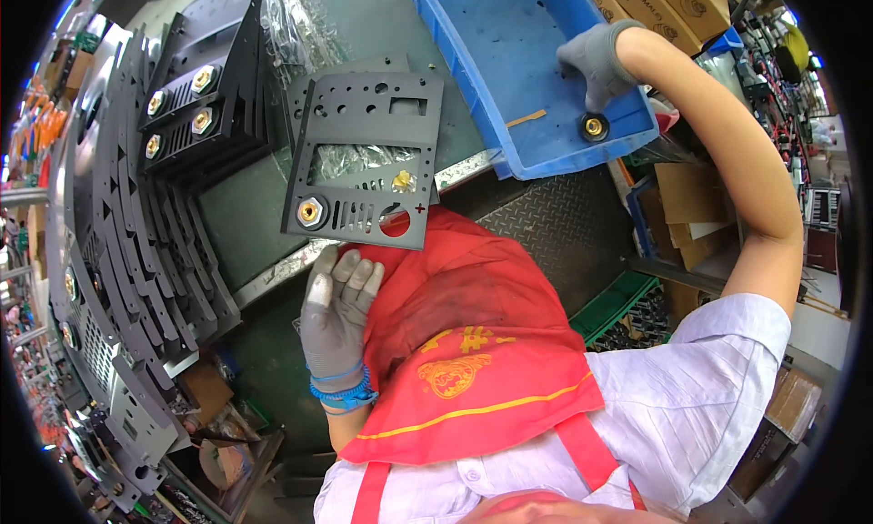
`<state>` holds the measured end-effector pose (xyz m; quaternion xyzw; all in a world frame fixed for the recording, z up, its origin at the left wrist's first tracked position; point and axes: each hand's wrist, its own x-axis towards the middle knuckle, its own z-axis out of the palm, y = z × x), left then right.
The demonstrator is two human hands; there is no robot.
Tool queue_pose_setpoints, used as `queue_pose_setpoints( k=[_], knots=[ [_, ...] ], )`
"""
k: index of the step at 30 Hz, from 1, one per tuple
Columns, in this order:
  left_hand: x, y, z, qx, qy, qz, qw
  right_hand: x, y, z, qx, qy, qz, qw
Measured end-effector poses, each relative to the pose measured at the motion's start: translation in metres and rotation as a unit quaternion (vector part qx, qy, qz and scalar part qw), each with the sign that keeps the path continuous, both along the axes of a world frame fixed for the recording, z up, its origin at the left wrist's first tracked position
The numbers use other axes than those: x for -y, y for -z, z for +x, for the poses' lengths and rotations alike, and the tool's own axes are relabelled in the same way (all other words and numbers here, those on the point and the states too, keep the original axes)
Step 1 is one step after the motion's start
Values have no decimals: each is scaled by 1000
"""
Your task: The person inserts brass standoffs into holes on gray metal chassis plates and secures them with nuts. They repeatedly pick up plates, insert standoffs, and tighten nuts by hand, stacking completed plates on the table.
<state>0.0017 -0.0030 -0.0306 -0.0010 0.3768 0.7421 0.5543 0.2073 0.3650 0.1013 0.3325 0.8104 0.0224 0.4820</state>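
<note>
My left hand (338,310), in a grey glove, is just below the lower edge of a dark grey metal panel (364,131), palm up with loosely bent fingers and nothing in it. The panel lies over the bench edge, full of holes, slots and a rectangular window. A brass-centred round fitting with a hex nut (311,213) sits in its lower left corner. Inside the blue plastic bin (509,151) reaches my right hand (596,67), also gloved, thumb and fingers apart. Near its thumb lies a black round fitting with a brass centre (594,126).
Stacked dark metal panels (136,224) stand at the left, and black housings with brass fittings (205,115) rest on the bench. Clear plastic wrap (305,33) lies behind the panel. Cardboard boxes (664,10) are beyond the bin. A green crate (627,306) with small parts is lower right.
</note>
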Motion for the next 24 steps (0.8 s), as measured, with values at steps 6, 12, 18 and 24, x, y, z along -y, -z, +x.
queue_pose_setpoints(
  k=[6,12,18,24],
  knots=[
    [-4,-9,32,-37,283,8,958,40,7,-14,57,57,-11,997],
    [-79,-36,78,-87,492,153,853,45,1,5,-199,50,20,978],
    [-145,-48,111,54,309,83,946,78,-12,18,-717,21,55,695],
    [-140,-55,86,2,222,104,970,120,4,-1,-797,32,-100,595]
  ],
)
